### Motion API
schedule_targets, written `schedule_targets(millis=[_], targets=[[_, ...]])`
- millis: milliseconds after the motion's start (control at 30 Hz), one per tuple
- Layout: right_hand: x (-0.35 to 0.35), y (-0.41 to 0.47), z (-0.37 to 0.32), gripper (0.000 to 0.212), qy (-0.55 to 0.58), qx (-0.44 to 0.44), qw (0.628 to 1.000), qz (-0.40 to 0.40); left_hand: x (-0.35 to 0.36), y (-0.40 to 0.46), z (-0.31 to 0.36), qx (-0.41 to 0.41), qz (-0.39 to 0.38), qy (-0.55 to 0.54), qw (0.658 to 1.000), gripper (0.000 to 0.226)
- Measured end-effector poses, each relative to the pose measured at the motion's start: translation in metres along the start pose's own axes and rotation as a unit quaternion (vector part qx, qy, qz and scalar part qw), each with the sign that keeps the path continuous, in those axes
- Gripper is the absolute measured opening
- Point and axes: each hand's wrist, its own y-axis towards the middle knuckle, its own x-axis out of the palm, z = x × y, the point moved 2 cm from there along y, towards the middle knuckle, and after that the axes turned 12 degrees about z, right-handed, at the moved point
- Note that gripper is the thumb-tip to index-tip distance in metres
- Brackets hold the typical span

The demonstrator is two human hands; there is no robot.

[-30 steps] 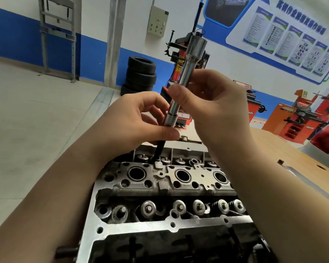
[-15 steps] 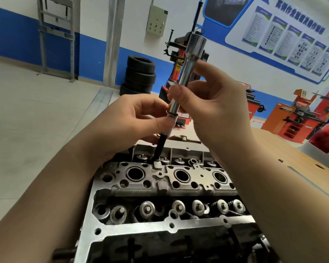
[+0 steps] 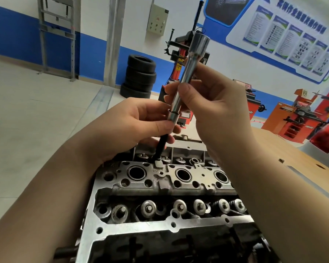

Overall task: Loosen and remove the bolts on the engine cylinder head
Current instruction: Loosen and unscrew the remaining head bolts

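The grey engine cylinder head (image 3: 179, 223) fills the lower middle, with valve springs and three round bores along its top. A long chrome socket extension (image 3: 188, 73) stands tilted above its far left part, with a black bolt shank (image 3: 162, 144) hanging from its lower end down into the head. My left hand (image 3: 133, 126) pinches the lower collar of the extension and the bolt. My right hand (image 3: 213, 103) grips the extension's middle between thumb and fingers. The bolt's lower tip is hidden in the head.
A wooden workbench (image 3: 292, 158) carries the head and runs off to the right. A stack of tyres (image 3: 140, 76), a red tyre changer (image 3: 180, 59) and orange-red machines (image 3: 292, 120) stand behind. Bare floor lies to the left.
The extension and bolt have risen slightly out of the head. My right fingers have shifted round the extension, turning it. My left hand keeps its pinch.
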Motion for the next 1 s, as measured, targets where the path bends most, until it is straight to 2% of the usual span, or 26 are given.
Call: schedule_targets(millis=[100, 200, 267, 300, 400, 533, 667, 767, 867, 1000], targets=[[0.000, -0.002, 0.007, 0.024, 0.033, 0.034, 0.999, -0.008, 0.001, 0.000, 0.001, 0.014, 0.013, 0.026, 0.999, 0.032], [-0.006, -0.007, 0.020, 0.032, 0.076, 0.107, 0.991, -0.001, 0.001, 0.000, 0.003, 0.047, 0.033, 0.052, 0.997, 0.037], [-0.012, -0.013, 0.034, 0.023, 0.033, 0.158, 0.987, 0.005, 0.001, -0.002, 0.005, 0.069, 0.056, 0.042, 0.995, 0.037], [-0.014, -0.017, 0.041, 0.018, -0.033, 0.166, 0.985, -0.016, 0.002, -0.002, 0.006, 0.078, 0.067, 0.029, 0.994, 0.037], [-0.012, -0.027, 0.052, 0.020, -0.207, 0.119, 0.960, -0.144, 0.004, -0.004, 0.008, 0.097, 0.092, 0.007, 0.991, 0.035], [-0.003, -0.037, 0.048, 0.025, -0.219, 0.055, 0.949, -0.222, 0.005, -0.006, 0.012, 0.115, 0.116, 0.005, 0.987, 0.035], [-0.005, -0.036, 0.045, 0.011, -0.155, 0.083, 0.957, -0.232, 0.006, -0.007, 0.015, 0.125, 0.121, 0.015, 0.985, 0.034], [-0.004, -0.036, 0.046, 0.003, -0.171, 0.078, 0.952, -0.240, 0.005, -0.008, 0.019, 0.140, 0.117, 0.014, 0.983, 0.033], [-0.002, -0.038, 0.047, 0.007, -0.211, 0.061, 0.946, -0.240, -0.001, -0.010, 0.026, 0.170, 0.133, 0.025, 0.976, 0.032], [-0.004, -0.038, 0.046, 0.017, -0.213, 0.054, 0.958, -0.182, -0.016, -0.017, 0.030, 0.176, 0.137, 0.058, 0.973, 0.035]])
